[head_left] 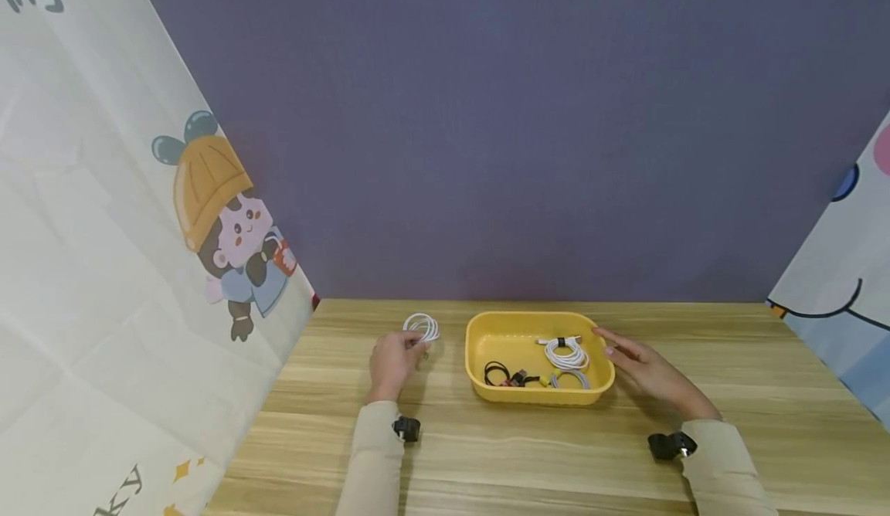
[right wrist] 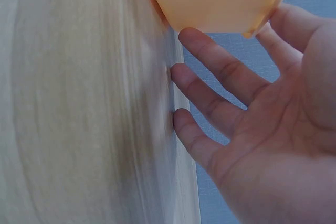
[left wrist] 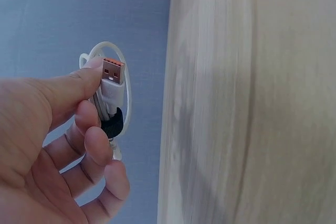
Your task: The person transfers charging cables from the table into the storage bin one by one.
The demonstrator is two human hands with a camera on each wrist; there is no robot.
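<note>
My left hand pinches a coiled white USB cable just above the table, left of the yellow basket. In the left wrist view, the cable's USB-A plug with an orange tip points up beside the thumb, and a black strap binds the coil. At the basket's right end, my right hand touches the rim with thumb and index finger; its other fingers spread fairly straight in the right wrist view. Inside the basket lie a white cable coil, a black cable and a grey cable.
The basket stands on a wood-grain table. A purple-grey panel rises behind the table's far edge. White sheets with cartoon prints, such as the left sheet, flank both sides.
</note>
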